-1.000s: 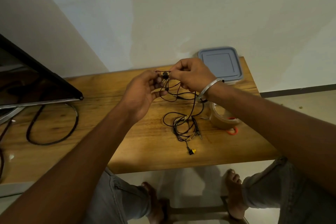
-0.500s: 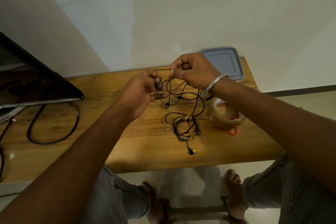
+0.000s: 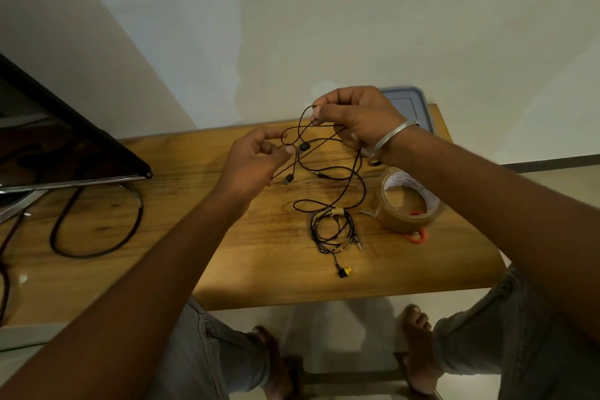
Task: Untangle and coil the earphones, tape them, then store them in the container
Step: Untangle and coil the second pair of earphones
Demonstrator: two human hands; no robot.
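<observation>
Far left: dark flat screen [image 3: 65, 146] on its stand at the bench [image 3: 246, 269] edge, with a thick black cable [image 3: 84, 255] looped on the wood just below it. Left hand [image 3: 256, 162] is raised over bench centre, thumb and forefinger pinching a strand of the black earphones [image 3: 319, 174], other fingers loosely curled. One earbud [image 3: 287, 179] dangles just below that hand. Between the hands the wire crosses itself in several loops, with a small black inline pod [image 3: 304, 147] hanging mid-span. Right hand [image 3: 357, 117] is higher and further back, thumb and forefinger pinching the top of a loop, remaining fingers curled round more strands. Metal bangle [image 3: 391, 136] on that wrist. So both hands are closed on the earphones, held clear of the bench. Only the lower run drops to the wood, ending at a second bundle [image 3: 334, 230], which lies coiled and flat with a beige band at its top and a yellow-tipped bud [image 3: 344, 270] trailing toward the near edge. Can't tell whether the held wire joins that bundle. Right of it: brown tape roll [image 3: 409, 208] lying flat, with an orange ring [image 3: 416, 235] at its near side. Container [image 3: 414, 104], grey lid on, sits at the bench's back right corner, mostly hidden behind the right hand. Bare feet [image 3: 418, 344] on the floor under the bench.
</observation>
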